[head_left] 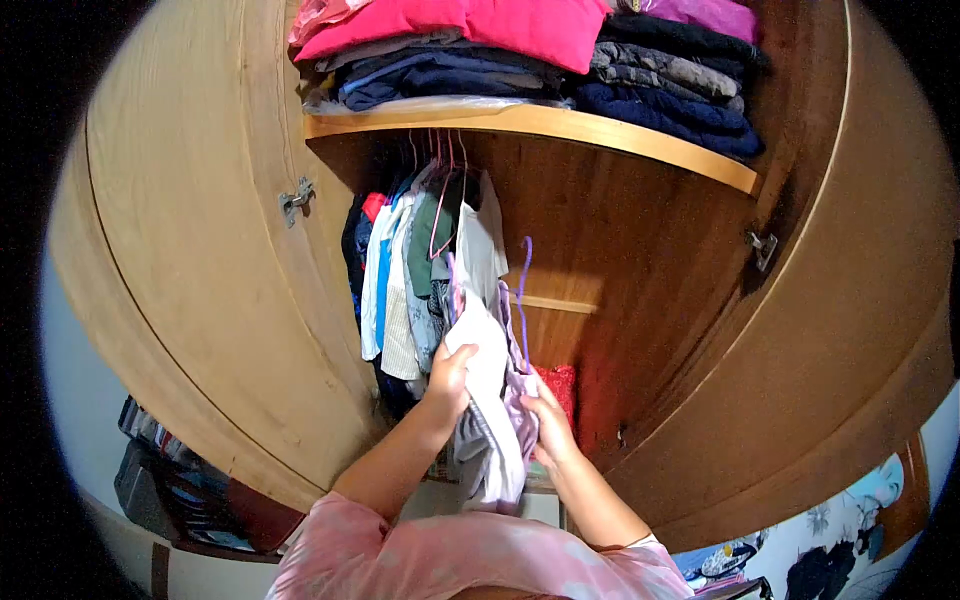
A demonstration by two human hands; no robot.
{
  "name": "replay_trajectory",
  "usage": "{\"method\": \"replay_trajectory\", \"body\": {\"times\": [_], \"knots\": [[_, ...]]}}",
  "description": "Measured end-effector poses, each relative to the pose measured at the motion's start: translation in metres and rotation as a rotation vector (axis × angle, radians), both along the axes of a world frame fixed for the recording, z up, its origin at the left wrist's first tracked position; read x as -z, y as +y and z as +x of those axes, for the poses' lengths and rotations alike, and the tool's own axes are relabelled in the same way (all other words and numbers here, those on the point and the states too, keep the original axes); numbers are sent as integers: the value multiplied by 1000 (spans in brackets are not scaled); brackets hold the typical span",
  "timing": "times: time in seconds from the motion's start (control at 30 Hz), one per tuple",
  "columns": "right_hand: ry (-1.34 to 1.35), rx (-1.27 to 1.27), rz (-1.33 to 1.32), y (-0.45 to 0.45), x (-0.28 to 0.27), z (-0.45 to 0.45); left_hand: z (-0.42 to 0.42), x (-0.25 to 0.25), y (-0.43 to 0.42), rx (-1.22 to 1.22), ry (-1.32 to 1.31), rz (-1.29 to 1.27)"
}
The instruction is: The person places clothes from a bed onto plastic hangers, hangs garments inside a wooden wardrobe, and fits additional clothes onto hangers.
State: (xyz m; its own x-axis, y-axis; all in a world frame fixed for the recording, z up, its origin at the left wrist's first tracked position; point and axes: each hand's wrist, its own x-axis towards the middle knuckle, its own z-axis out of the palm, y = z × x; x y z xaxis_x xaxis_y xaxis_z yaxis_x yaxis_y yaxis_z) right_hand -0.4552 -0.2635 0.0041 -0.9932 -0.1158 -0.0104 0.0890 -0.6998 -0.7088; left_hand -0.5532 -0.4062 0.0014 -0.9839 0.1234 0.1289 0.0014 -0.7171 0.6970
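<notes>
My left hand point(449, 382) is closed on a white garment point(482, 345), its thumb lying over the cloth. A pale lilac garment point(521, 397) hangs close beside the white one, and my right hand point(548, 424) grips its right edge. From the lilac cloth a purple hanger point(525, 300) sticks up, its hook free of any rod I can see. Both garments droop in front of my chest, and their lower folds overlap. Behind them, several clothes point(400, 270) hang in the wardrobe, with a pink hanger point(437, 215) among them.
Folded clothes point(430, 75) are stacked on the wooden shelf point(540, 120) above. The left door point(200, 250) and right door point(800, 370) stand open on either side. A red sparkly item point(560, 390) lies low inside, behind my right hand.
</notes>
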Motion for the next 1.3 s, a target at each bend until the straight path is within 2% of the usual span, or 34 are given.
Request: {"method": "replay_trajectory", "body": {"times": [0.13,0.3,0.4,0.6,0.63,0.87,0.97,1.03,1.13,1.17,1.3], "knots": [[87,24,53,19,8,-44,-6,-4,-9,14,30,-69],[161,72,209,32,-18,-140,11,-30,-17,-6,-7,-135],[264,77,265,25,-52,-186,18,-37,-28,-22,-56,-124],[410,265,353,-5,-102,-238,33,-33,-51,-39,-96,-157],[384,228,301,-9,-109,-240,37,-33,-55,-48,-113,-166],[442,394,533,-15,-49,-329,59,-23,-80,-74,-84,-169],[500,434,740,-30,-27,-367,64,-16,-89,-91,-127,-152],[552,446,850,-47,-40,-356,70,-18,-94,-100,-161,-156],[598,393,862,-76,-51,-353,81,-26,-98,-115,-172,-155],[595,300,924,-81,-62,-343,84,-28,-98,-120,-171,-154],[637,242,996,-94,-57,-355,89,-27,-104,-102,-140,-135]]}}
